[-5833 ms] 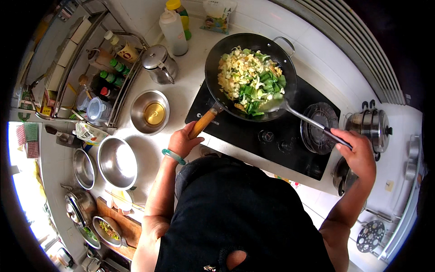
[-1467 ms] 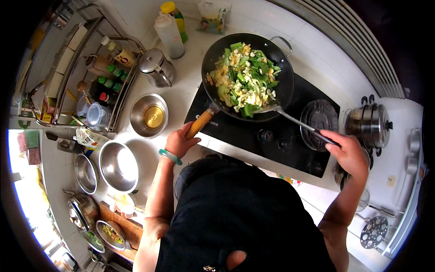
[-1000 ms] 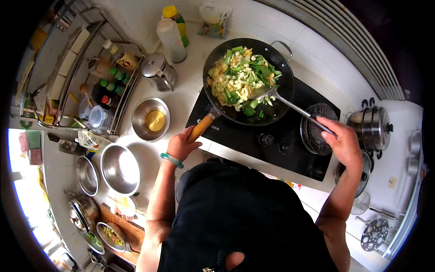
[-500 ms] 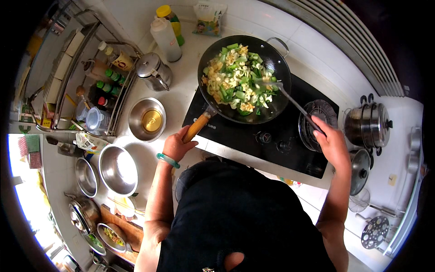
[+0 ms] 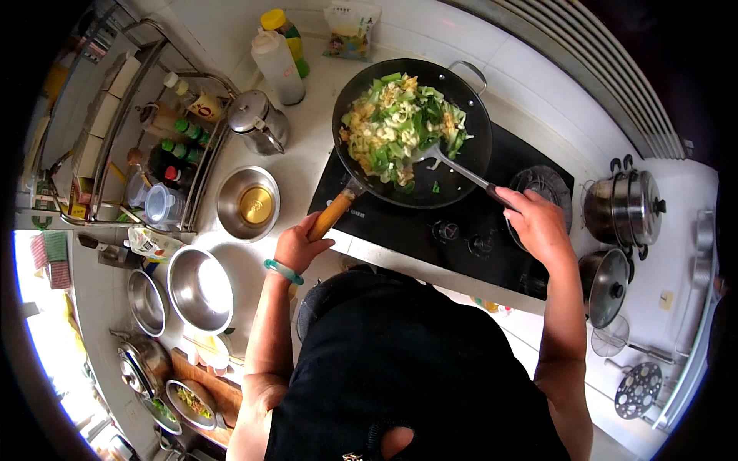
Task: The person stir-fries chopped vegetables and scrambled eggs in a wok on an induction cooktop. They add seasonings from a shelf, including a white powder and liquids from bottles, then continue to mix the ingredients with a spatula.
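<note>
A dark wok [image 5: 467,173] stands on the left part of a black cooktop [image 5: 400,244]. Chopped green and white vegetables mixed with yellow egg-like pieces [image 5: 396,119] fill its middle. My left hand [image 5: 301,243], with a green bangle at the wrist, is closed round the wok's wooden handle [image 5: 332,215]. In my right hand [image 5: 538,223] is the dark grip of a metal spatula [image 5: 465,174]. The spatula's blade is pushed into the near right side of the food, so part of it is hidden.
Left of the wok are a metal bowl with yellow oil [image 5: 249,203], a metal pot with a spout [image 5: 258,121] and a rack of bottles [image 5: 173,146]. Larger metal bowls [image 5: 201,289] lie nearer. A burner grate [image 5: 547,192] and a stacked pot [image 5: 626,207] are at the right.
My right hand has moved left, bringing the spatula blade toward the near side of the wok. The food has shifted left and heaped up. My left hand keeps its hold.
</note>
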Demonstrator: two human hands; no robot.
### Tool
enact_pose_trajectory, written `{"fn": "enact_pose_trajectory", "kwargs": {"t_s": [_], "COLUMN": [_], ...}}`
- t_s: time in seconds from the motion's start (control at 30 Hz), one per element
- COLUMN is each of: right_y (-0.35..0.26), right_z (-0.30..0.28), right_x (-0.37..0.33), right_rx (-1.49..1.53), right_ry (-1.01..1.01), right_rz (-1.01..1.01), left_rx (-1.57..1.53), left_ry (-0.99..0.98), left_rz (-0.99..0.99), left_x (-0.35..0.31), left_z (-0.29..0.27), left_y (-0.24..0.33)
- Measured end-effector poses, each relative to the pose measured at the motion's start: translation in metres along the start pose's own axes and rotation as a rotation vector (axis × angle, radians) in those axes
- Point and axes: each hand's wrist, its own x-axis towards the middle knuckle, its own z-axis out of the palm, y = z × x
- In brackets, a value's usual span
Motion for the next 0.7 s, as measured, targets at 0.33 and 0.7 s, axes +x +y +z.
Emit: {"fn": "enact_pose_trajectory", "kwargs": {"t_s": [0.33, 0.7], "right_y": [0.064, 0.084], "right_z": [-0.042, 0.066], "right_x": [-0.002, 0.073], "right_rx": [0.569, 1.253], "right_ry": [-0.092, -0.408], "right_rz": [0.442, 0.561], "left_rx": [-0.029, 0.000], "left_ry": [0.005, -0.012], "left_rz": [-0.039, 0.000], "left_x": [-0.002, -0.002], "left_z": [0.004, -0.003], "left_y": [-0.004, 0.006]}}
